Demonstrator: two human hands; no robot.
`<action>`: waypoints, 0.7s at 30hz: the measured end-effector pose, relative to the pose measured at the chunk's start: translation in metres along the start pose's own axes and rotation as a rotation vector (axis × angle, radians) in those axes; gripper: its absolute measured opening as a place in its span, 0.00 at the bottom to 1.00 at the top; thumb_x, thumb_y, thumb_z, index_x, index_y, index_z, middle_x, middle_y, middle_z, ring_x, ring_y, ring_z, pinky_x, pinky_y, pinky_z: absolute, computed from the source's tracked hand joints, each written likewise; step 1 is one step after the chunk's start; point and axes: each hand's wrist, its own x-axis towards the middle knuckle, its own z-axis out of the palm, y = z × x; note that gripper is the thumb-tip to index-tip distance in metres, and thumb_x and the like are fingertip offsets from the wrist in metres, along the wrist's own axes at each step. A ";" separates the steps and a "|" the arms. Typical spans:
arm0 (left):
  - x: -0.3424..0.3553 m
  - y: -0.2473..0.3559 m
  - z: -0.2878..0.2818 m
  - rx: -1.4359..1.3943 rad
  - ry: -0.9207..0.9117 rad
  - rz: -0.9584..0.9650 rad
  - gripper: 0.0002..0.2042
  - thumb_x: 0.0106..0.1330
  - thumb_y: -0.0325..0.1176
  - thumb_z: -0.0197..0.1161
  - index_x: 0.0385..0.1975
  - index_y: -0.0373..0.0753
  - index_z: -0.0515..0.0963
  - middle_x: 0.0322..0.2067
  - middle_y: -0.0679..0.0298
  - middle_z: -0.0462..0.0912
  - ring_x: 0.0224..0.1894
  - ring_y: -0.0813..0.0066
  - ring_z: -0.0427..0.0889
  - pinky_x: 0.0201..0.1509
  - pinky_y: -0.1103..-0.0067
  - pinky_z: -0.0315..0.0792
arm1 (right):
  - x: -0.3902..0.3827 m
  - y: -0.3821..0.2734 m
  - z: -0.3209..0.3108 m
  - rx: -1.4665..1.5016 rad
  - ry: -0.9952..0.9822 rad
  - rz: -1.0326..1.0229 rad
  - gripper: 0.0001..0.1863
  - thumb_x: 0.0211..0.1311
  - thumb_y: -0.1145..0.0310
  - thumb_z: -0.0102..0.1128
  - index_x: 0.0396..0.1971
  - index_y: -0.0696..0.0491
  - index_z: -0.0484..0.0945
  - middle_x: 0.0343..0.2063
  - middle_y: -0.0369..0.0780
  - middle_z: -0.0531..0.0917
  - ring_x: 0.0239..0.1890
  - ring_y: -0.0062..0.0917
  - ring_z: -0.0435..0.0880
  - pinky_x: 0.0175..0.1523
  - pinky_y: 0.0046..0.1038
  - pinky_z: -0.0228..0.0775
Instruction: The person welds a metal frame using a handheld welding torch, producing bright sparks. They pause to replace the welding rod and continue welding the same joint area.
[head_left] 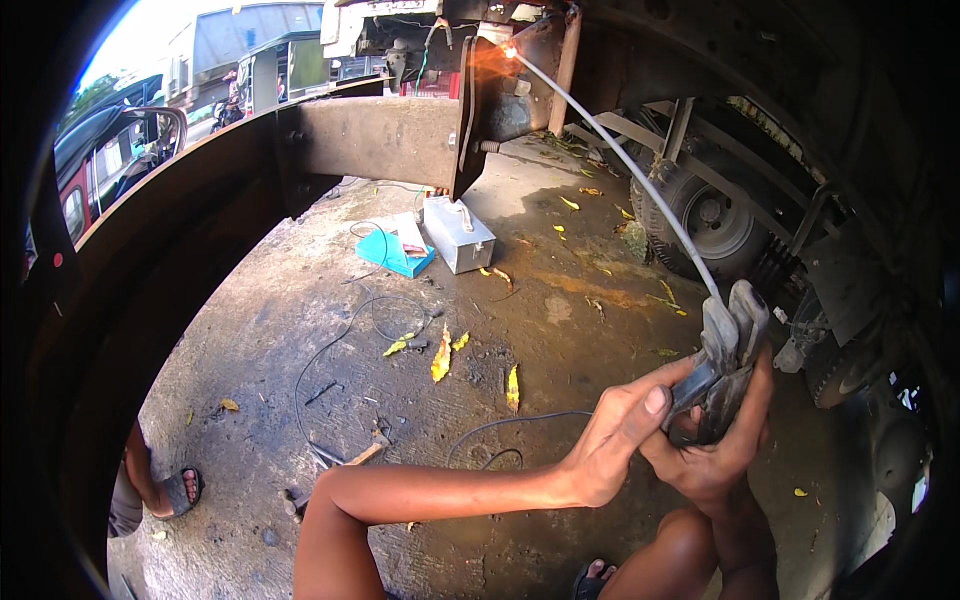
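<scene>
My left hand and my right hand are both closed on a dark electrode holder at the lower right. A long grey welding rod runs from its jaws up to a rusty steel bracket, where an orange glow and sparks show at the rod's tip. Beside it a bolted plate joins a grey-brown beam.
A silver metal box, a blue case, cables and a hammer lie on wet concrete with leaves. A truck tire stands right. A dark curved beam spans left; another person's sandalled foot shows below it.
</scene>
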 end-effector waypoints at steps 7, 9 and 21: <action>0.000 -0.004 -0.001 -0.013 0.025 -0.001 0.36 0.75 0.57 0.41 0.64 0.24 0.63 0.49 0.55 0.78 0.48 0.73 0.75 0.56 0.76 0.70 | 0.001 0.001 0.003 0.023 0.013 0.021 0.55 0.47 0.54 0.77 0.63 0.74 0.53 0.49 0.56 0.77 0.46 0.42 0.84 0.48 0.35 0.77; 0.001 -0.005 0.001 -0.030 0.036 0.005 0.36 0.75 0.57 0.41 0.64 0.24 0.64 0.48 0.55 0.78 0.48 0.73 0.75 0.55 0.76 0.70 | -0.008 -0.001 0.000 0.024 -0.032 0.119 0.57 0.49 0.49 0.76 0.67 0.69 0.52 0.56 0.55 0.74 0.55 0.39 0.79 0.57 0.35 0.72; 0.000 -0.005 -0.001 -0.035 0.054 -0.003 0.35 0.75 0.56 0.43 0.63 0.25 0.65 0.47 0.56 0.79 0.46 0.74 0.75 0.56 0.76 0.69 | -0.008 0.000 0.003 0.013 -0.023 0.118 0.58 0.49 0.48 0.76 0.67 0.69 0.51 0.52 0.54 0.77 0.50 0.39 0.82 0.53 0.35 0.75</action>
